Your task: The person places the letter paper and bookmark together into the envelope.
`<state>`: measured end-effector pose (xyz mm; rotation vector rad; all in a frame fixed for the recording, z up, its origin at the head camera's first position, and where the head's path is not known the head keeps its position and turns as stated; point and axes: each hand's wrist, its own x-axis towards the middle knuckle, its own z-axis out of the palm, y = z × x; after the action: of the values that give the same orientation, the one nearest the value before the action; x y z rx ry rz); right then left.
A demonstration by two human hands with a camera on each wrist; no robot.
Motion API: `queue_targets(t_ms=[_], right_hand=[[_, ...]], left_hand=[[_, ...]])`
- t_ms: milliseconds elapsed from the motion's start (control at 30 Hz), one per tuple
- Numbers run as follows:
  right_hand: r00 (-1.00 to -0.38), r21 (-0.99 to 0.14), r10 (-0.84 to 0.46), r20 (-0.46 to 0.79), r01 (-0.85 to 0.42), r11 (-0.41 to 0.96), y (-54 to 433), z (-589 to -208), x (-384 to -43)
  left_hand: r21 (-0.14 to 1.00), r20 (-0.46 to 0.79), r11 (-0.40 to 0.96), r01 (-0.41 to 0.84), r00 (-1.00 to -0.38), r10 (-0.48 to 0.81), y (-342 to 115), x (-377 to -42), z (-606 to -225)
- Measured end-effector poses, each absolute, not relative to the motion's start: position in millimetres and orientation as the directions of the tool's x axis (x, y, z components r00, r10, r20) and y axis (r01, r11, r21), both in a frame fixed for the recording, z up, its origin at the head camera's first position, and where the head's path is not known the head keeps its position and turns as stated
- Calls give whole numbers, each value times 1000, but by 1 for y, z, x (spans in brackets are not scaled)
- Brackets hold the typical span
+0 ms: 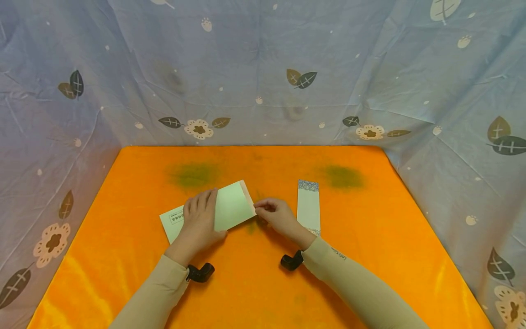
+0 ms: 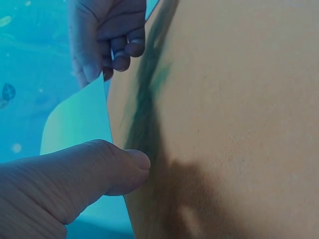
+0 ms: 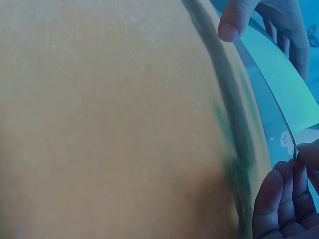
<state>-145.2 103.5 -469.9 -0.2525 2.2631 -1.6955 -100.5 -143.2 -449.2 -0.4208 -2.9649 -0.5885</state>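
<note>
A pale green paper envelope [image 1: 235,201] with a printed box of characters at its left end is held slanted above the orange cloth. My left hand [image 1: 200,217] grips it across its width, fingers over the far side and thumb [image 2: 119,167] along the near edge. At the envelope's right end, by a pinkish strip [image 1: 248,194], my right hand [image 1: 279,217] pinches the near corner between thumb and fingertips. The right wrist view has this pinch of the right hand [image 3: 294,184] at its lower right. Whatever may be inside the envelope is hidden.
A long white paper piece [image 1: 308,208] with blue lace-like patterned ends lies right of the right hand, its near end partly behind the wrist. Orange cloth [image 1: 255,292] covers the table. Patterned curtains [image 1: 259,59] enclose the back and sides. Black wrist mounts [image 1: 201,273] jut inward.
</note>
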Motion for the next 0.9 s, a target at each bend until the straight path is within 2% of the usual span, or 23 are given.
queue_targets(t_ms=[900], right_hand=[[-924, -949, -362, -121, 1, 315, 100, -473, -143]], left_hand=[[364, 135, 888, 280, -960, 247, -144, -101, -450]])
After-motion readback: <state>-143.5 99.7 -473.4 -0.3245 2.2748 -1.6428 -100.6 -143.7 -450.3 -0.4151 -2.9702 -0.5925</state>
